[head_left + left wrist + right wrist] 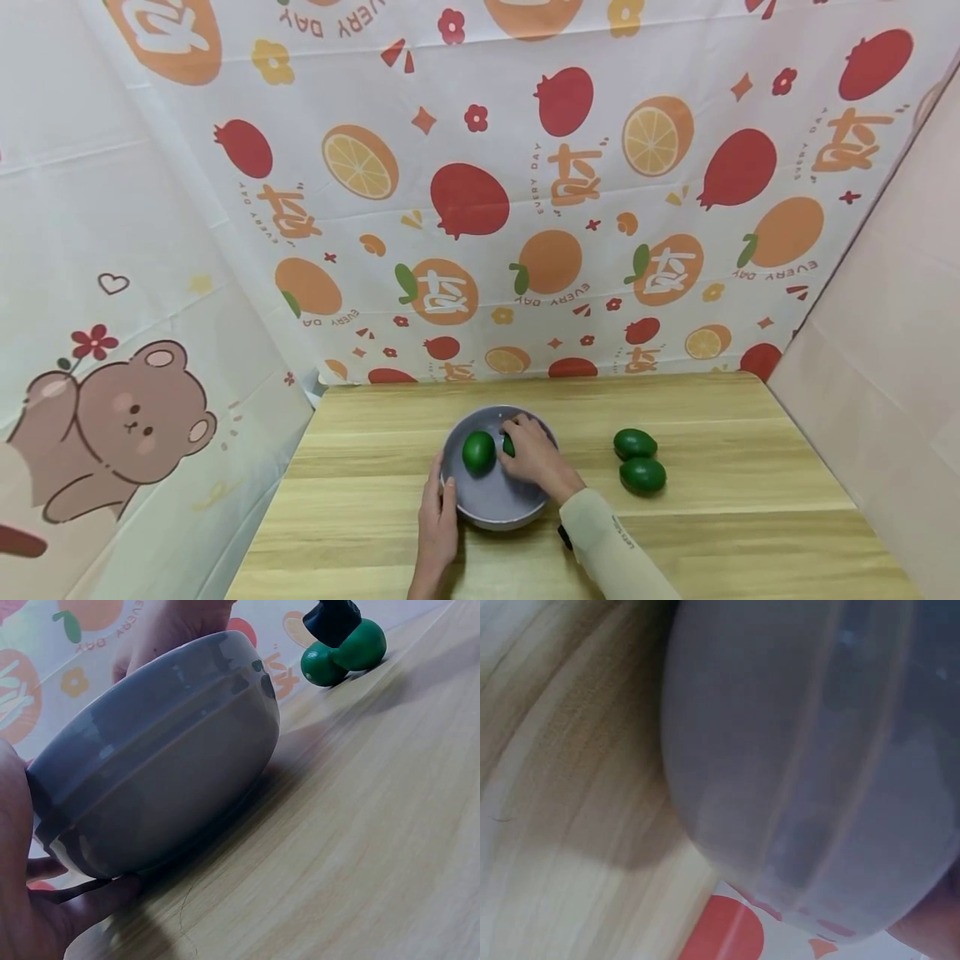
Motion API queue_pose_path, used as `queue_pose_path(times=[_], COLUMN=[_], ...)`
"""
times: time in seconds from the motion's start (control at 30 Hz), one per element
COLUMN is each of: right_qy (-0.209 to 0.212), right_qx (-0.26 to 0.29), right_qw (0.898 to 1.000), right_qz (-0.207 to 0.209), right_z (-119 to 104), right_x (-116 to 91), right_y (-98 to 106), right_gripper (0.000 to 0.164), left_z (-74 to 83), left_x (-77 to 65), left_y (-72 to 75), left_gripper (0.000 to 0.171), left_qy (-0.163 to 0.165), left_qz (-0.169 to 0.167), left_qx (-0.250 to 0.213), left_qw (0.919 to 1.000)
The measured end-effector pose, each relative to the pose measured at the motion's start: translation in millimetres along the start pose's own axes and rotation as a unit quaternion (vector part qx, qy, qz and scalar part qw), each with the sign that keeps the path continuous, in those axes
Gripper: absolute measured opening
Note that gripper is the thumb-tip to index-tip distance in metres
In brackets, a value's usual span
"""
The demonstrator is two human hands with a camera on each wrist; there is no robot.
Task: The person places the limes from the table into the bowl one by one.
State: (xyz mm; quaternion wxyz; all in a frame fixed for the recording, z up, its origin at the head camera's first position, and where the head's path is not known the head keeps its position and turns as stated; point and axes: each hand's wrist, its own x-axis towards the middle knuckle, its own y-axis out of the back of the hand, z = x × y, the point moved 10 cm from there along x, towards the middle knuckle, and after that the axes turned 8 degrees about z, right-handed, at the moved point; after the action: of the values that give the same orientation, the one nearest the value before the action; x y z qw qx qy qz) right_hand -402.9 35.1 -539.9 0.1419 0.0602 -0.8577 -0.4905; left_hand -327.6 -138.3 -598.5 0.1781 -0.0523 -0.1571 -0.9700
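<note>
A grey bowl (498,502) stands on the wooden table. At its left side my left hand (438,521) grips it, with the thumb near the rim and fingers (97,904) down by the base. My right hand (531,451) reaches over the right rim into the bowl and holds a glossy dark green oval fruit (508,446), mostly hidden by the fingers. Another green oval fruit (478,452) lies in the bowl, to the left of that hand. In the right wrist view the bowl's outer wall (780,750) hides nearly all of the hand.
Two more green oval fruits (635,444) (642,477) lie side by side on the table (720,517), right of the bowl. A fruit-print cloth (480,283) hangs behind the table's far edge. A bear-print cloth (247,400) hangs at the left, a pale one (885,350) at the right.
</note>
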Motion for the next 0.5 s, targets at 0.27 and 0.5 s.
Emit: queue_pose_path(times=[0.27,0.5], right_qy=[0.003,0.011], right_qx=[-0.005,-0.012], right_qw=[1.0,1.0], right_qz=[-0.011,-0.005], right_z=[-0.5,-3.8], right_x=[-1.0,-0.2], right_y=[-7.0,-6.0], right_gripper=[0.046,0.042], left_z=[-1.3,-1.0], left_x=[-0.6,-0.4], left_y=[1.4,0.5], left_gripper=[0.051,0.052], left_qy=[0.002,0.0], left_qz=[0.004,0.006], left_qx=[-0.001,0.003], left_qw=[1.0,1.0])
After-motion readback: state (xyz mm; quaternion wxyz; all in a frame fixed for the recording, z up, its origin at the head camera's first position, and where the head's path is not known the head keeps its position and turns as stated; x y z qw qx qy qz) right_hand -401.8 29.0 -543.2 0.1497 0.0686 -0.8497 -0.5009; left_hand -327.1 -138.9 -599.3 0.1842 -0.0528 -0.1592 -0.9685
